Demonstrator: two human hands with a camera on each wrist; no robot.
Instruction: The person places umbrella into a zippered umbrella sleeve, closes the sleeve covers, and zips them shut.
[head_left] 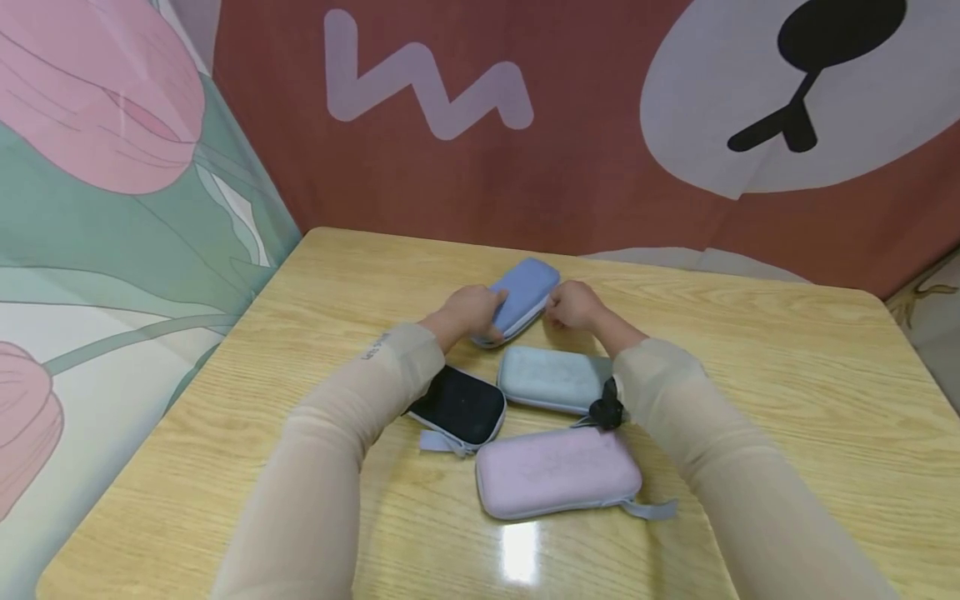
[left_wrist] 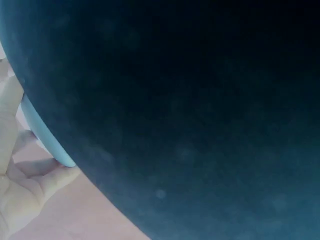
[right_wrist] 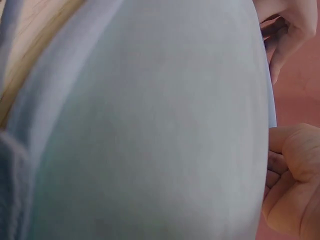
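A blue zip case [head_left: 528,287] lies slanted toward the back of the table. My left hand [head_left: 474,310] grips its near left end, thumb on the top and fingers at the side. At its right edge, my right hand [head_left: 573,306] has its fingers curled and pinches the zip side; the small part between the fingertips is hidden. In the right wrist view, my right hand [right_wrist: 295,185] sits right at the blue edge, below the left hand [right_wrist: 292,35]. A black case [left_wrist: 175,125] fills most of the left wrist view, with the left hand [left_wrist: 22,195] behind it.
Nearer me, a pale green case [head_left: 555,377] lies under my right wrist, with a black round item [head_left: 606,410] at its right end. The black case is partly below my left sleeve. A pink case [head_left: 558,473] with a grey strap [head_left: 651,509] lies nearest on the wooden table [head_left: 787,400].
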